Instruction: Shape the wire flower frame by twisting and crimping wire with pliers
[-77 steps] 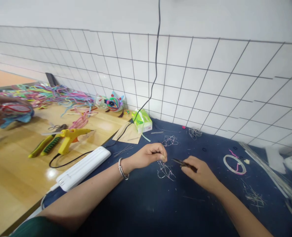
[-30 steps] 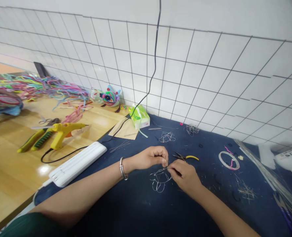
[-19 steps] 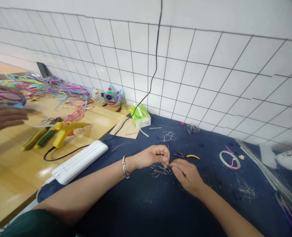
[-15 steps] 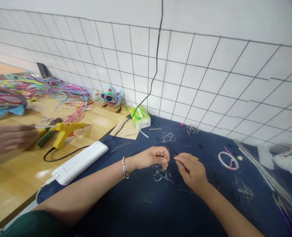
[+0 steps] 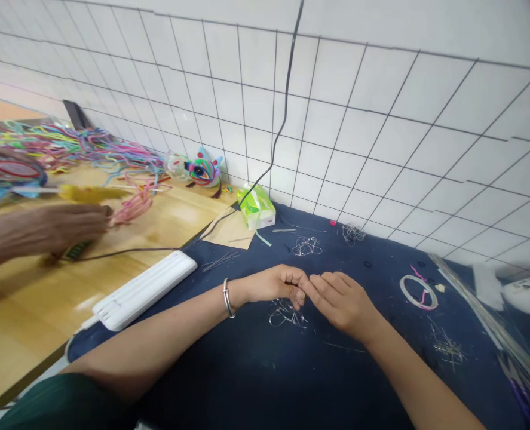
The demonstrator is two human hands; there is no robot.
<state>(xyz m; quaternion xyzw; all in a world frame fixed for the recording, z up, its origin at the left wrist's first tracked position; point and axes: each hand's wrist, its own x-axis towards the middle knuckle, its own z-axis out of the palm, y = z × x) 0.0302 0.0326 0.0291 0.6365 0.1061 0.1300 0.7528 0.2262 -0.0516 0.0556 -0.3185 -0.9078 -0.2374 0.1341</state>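
My left hand (image 5: 283, 285), with a silver bangle (image 5: 229, 298) at its wrist, is closed in a pinch on thin wire. A loose tangle of wire (image 5: 287, 315) shows just below its fingers, over the dark blue cloth (image 5: 256, 376). My right hand (image 5: 343, 303) is closed too, its fingertips touching those of my left hand. Half a second ago it held a slim tool with dark tips and a yellow end. Now the fingers hide nearly all of that tool, and the exact contact point is covered.
Wire tangles (image 5: 307, 245) lie toward the wall grid, near a green tissue pack (image 5: 256, 208). A white power strip (image 5: 146, 289) is at left. Beyond it, another person's hand (image 5: 63, 227) moves by a blurred yellow glue gun (image 5: 92, 193). A white ring (image 5: 419, 292) and scissors (image 5: 515, 382) lie right.
My right hand has moved left until its fingertips meet my left hand, and its tool is now hidden. The other person's hand has moved right, with the glue gun shifted and blurred.
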